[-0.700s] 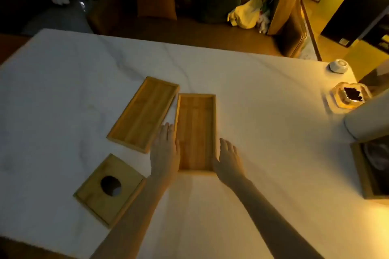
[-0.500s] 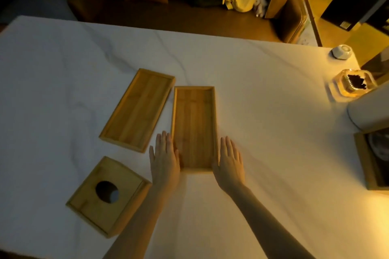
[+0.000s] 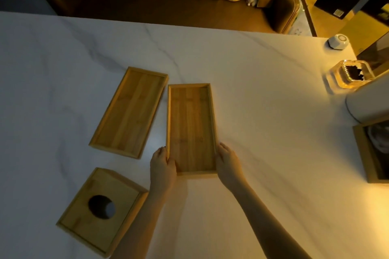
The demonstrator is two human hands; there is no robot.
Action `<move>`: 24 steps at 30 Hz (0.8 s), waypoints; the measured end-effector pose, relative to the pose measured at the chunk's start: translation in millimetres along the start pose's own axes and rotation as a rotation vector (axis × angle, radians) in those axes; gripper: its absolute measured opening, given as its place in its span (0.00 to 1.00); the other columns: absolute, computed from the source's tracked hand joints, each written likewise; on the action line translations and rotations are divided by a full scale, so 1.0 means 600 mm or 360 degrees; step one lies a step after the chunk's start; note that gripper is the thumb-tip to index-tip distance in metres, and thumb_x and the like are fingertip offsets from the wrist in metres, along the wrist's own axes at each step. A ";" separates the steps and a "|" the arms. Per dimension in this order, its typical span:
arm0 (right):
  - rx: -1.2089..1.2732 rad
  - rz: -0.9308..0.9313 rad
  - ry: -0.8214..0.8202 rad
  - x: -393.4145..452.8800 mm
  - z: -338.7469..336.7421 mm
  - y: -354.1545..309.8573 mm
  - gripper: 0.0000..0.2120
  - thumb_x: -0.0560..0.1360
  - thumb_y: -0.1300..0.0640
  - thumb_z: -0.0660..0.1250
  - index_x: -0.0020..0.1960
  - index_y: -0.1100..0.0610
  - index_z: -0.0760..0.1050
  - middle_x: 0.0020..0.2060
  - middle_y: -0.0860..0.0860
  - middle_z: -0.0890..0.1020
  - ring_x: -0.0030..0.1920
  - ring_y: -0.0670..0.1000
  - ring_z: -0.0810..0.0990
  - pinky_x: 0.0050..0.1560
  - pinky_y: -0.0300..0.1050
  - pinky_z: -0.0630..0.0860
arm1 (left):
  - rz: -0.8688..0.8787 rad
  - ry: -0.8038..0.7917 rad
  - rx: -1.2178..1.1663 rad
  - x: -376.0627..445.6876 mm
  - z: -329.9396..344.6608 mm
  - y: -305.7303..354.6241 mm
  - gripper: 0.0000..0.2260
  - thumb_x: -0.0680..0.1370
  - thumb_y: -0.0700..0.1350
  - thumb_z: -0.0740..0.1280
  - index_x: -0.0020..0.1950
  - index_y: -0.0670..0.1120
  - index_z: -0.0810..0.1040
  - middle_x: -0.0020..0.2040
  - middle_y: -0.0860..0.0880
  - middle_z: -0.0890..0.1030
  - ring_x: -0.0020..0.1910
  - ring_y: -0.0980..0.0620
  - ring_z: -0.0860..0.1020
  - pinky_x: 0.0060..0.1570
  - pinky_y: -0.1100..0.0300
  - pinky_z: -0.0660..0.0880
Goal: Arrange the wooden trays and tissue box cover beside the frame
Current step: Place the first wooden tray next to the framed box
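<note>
Two shallow wooden trays lie on the white marble table (image 3: 263, 111). The middle tray (image 3: 191, 126) points straight away from me. My left hand (image 3: 162, 166) grips its near left edge and my right hand (image 3: 228, 163) presses its near right edge. The second tray (image 3: 129, 111) lies slanted just to the left, its far corner almost touching the middle one. A square wooden tissue box cover (image 3: 101, 210) with a round hole sits at the near left. The wooden frame (image 3: 372, 151) lies at the right edge, partly cut off.
A white cylinder (image 3: 368, 103) stands just beyond the frame. Behind it are a glass dish with dark contents (image 3: 349, 75) and a small white faceted object (image 3: 338, 42). A sofa, bags and chair stand past the far table edge.
Both hands have slid in from flat on the table to clasp the near sides of the middle tray. The camera has tilted, so everything sits lower in view.
</note>
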State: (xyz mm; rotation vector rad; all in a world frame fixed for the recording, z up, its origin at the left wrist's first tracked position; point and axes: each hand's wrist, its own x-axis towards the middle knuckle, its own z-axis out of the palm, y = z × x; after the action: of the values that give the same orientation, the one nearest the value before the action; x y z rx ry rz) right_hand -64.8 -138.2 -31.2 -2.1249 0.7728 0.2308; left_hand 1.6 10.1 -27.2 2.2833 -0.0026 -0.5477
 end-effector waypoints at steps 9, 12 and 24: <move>0.0665 0.0135 -0.0296 -0.024 -0.079 -0.033 0.18 0.73 0.67 0.63 0.61 0.58 0.73 0.46 0.47 0.79 0.51 0.51 0.78 0.54 0.47 0.76 | -0.0176 -0.0243 -0.0414 -0.005 -0.060 0.028 0.10 0.76 0.38 0.60 0.55 0.45 0.77 0.37 0.47 0.77 0.39 0.50 0.75 0.41 0.60 0.72; 0.0835 0.0173 -0.0390 -0.027 -0.100 -0.032 0.19 0.72 0.68 0.64 0.63 0.61 0.71 0.49 0.49 0.78 0.53 0.51 0.77 0.50 0.41 0.77 | -0.0321 -0.0361 -0.0704 -0.012 -0.080 0.038 0.14 0.76 0.36 0.60 0.61 0.42 0.73 0.42 0.47 0.79 0.43 0.49 0.77 0.46 0.58 0.75; 0.0894 0.0023 -0.0222 -0.071 -0.209 0.008 0.20 0.73 0.67 0.64 0.64 0.59 0.69 0.51 0.47 0.79 0.52 0.47 0.78 0.49 0.39 0.78 | -0.0062 -0.0519 -0.0853 -0.066 -0.056 0.116 0.18 0.74 0.36 0.63 0.64 0.40 0.70 0.54 0.43 0.79 0.51 0.45 0.78 0.58 0.46 0.74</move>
State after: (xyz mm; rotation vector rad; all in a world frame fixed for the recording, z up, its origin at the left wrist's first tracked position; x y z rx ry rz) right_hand -114.4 -218.3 62.0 -1.5568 0.6749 0.1452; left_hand -9.9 -8.8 56.8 1.6615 0.0253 -0.8256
